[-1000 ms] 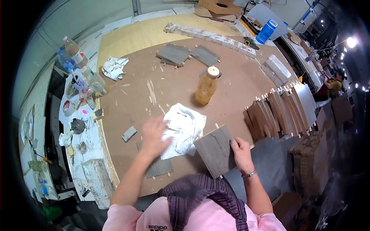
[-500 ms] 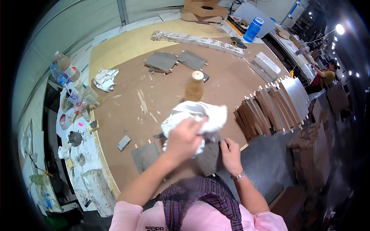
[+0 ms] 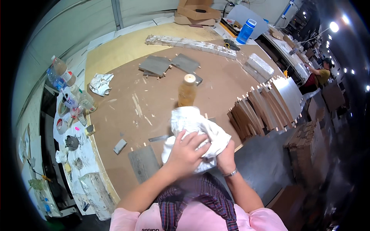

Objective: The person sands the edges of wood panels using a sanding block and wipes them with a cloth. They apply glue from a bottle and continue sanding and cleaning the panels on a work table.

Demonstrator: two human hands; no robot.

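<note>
A bunched white cloth (image 3: 192, 123) lies in front of me at the near edge of the table. My left hand (image 3: 189, 152) is pressed onto it, its bent fingers gripping the fabric. At the cloth's right side is my right hand (image 3: 226, 158), its fingers covered by the folds. The cloth hides the grey board under it. Just beyond stands a capped bottle of amber liquid (image 3: 187, 92). Left of the cloth lie another grey board (image 3: 143, 163) with wooden pegs and a thin metal strip (image 3: 158, 138).
A row of pegged boards (image 3: 266, 104) stands at the right. Grey panels (image 3: 155, 66) lie farther back, before a long white-smeared bar (image 3: 190, 45). Several bottles (image 3: 63, 71) and a crumpled rag (image 3: 101, 84) are at the left. A person (image 3: 322, 75) works at the far right.
The cloth has spread over the grey board, covering it and the right hand's fingers. My left hand's fingers have opened wider on the fabric. The view has shifted slightly.
</note>
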